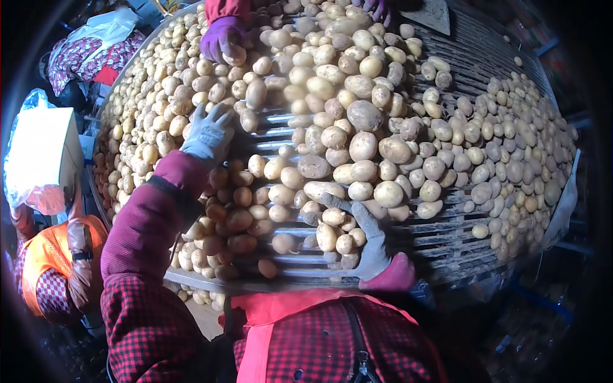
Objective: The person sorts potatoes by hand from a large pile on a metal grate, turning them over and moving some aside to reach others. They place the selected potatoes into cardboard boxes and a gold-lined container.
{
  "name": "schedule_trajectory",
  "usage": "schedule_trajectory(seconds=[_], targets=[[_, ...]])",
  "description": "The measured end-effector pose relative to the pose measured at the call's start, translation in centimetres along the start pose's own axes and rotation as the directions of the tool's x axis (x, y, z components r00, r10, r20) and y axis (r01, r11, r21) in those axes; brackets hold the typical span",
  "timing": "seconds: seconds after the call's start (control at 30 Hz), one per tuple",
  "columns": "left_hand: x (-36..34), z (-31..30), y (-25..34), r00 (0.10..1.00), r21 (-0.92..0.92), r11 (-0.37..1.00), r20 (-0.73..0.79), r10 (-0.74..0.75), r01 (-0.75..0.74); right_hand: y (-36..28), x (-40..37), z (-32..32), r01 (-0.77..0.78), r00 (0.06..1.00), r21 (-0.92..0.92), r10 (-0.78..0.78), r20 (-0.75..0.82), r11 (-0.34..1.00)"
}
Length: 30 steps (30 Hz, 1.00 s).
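My left hand (209, 135), in a light grey-blue glove, reaches over the potatoes at the left of the metal rollers (276, 131). Its fingers are spread and touch the potatoes beneath; nothing is gripped that I can see. Near the front edge, my right hand (373, 246), in a dirty grey glove, curves around the right side of a small group of potatoes (327, 236). Thumb and fingers are apart, and the potatoes rest on the rollers inside that curve. Some fingertips are hidden among them.
Across the table, another person's purple-gloved hand (221, 39) touches potatoes, and a second purple glove (377, 9) shows at the top edge. Potatoes pile up at left and right (523, 159). A person in an orange vest (64, 255) holds up a white box (41, 150) at left.
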<state>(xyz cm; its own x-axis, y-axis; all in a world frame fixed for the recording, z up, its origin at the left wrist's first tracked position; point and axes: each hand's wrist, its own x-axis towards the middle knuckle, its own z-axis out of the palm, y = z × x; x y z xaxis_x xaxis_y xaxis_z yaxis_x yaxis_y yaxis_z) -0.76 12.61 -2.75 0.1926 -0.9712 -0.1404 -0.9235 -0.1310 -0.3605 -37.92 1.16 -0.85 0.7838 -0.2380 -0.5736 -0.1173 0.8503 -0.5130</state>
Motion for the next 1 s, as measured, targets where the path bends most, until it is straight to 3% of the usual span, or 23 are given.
schedule_trajectory(seconds=[0.03, 0.1, 0.17, 0.23, 0.37, 0.4, 0.43, 0.5, 0.53, 0.57, 0.63, 0.67, 0.7, 0.77, 0.87, 0.97, 1.0], targets=[[-0.3, 0.2, 0.1, 0.997, -0.053, 0.998, -0.067, -0.024, 0.020, 1.5, 0.8, -1.5, 0.049, 0.996, -0.118, -0.058, -0.068, 0.992], [-1.0, 1.2, 0.3, 0.978, -0.169, 0.984, -0.188, -0.086, 0.054, 2.0, 1.1, -1.7, 0.051, 0.988, -0.101, -0.064, -0.140, 0.994], [-1.7, -0.7, 1.1, 0.949, -0.339, 0.938, -0.267, -0.168, 0.071, 1.0, 0.5, -0.1, -0.028, 0.988, 0.174, 0.053, -0.144, 0.984], [-2.3, -4.7, 3.0, 0.916, -0.668, 0.738, -0.348, -0.198, -0.095, 0.3, 0.4, -0.3, -0.106, 0.992, 0.213, 0.118, -0.047, 0.971], [-2.4, -10.2, 9.7, 0.878, -0.786, 0.433, -0.478, 0.027, -0.441, 0.9, 1.1, -0.4, -0.110, 0.990, 0.331, 0.075, 0.117, 0.937], [-2.0, -11.0, 11.0, 0.873, -0.815, 0.320, -0.476, 0.106, -0.483, 0.6, 0.8, -0.2, -0.124, 0.992, 0.209, 0.121, 0.025, 0.970], [-1.7, -11.6, 12.0, 0.856, -0.835, 0.199, -0.482, 0.187, -0.513, 0.9, 0.8, -0.3, -0.119, 0.993, 0.224, 0.119, 0.010, 0.967], [-1.0, -11.5, 12.2, 0.856, -0.812, 0.276, -0.508, 0.100, -0.514, 1.6, 0.9, -0.8, -0.101, 0.993, 0.263, 0.111, -0.024, 0.959], [-0.6, -10.8, 11.6, 0.867, -0.818, 0.313, -0.496, 0.038, -0.482, 1.1, 1.0, -1.3, -0.136, 0.985, 0.280, 0.099, 0.140, 0.950], [0.0, -10.6, 10.8, 0.875, -0.824, 0.351, -0.483, -0.024, -0.445, 1.0, 1.1, -1.4, -0.148, 0.977, 0.299, 0.092, 0.192, 0.943], [1.3, -9.5, 8.9, 0.945, -0.730, 0.660, -0.313, -0.093, -0.177, 1.1, 1.2, -1.2, -0.142, 0.981, 0.295, 0.095, 0.169, 0.945], [2.4, -8.1, 8.6, 0.966, -0.756, 0.647, -0.228, -0.124, -0.095, 1.1, 1.2, -1.1, -0.140, 0.984, 0.280, 0.102, 0.145, 0.950], [3.0, -7.1, 8.2, 0.998, -0.738, 0.674, -0.048, -0.033, -0.013, 1.6, 1.5, -1.0, -0.141, 0.987, 0.261, 0.113, 0.118, 0.955], [4.8, -5.2, 8.6, 0.997, -0.647, 0.762, 0.049, 0.051, -0.008, 1.8, 1.7, -0.9, -0.143, 0.987, 0.248, 0.120, 0.106, 0.958], [6.3, -3.9, 9.3, 0.998, -0.538, 0.841, -0.041, 0.046, -0.060, 2.1, 1.5, -0.9, -0.155, 0.986, 0.250, 0.135, 0.098, 0.956], [6.7, -4.2, 9.3, 0.999, -0.640, 0.768, 0.022, 0.043, -0.019, 2.1, 1.1, -0.8, -0.162, 0.985, 0.249, 0.142, 0.099, 0.955], [6.5, -3.5, 9.3, 0.999, -0.637, 0.769, -0.021, 0.049, -0.051, 2.2, 1.2, -0.8, -0.162, 0.985, 0.249, 0.140, 0.102, 0.955]])
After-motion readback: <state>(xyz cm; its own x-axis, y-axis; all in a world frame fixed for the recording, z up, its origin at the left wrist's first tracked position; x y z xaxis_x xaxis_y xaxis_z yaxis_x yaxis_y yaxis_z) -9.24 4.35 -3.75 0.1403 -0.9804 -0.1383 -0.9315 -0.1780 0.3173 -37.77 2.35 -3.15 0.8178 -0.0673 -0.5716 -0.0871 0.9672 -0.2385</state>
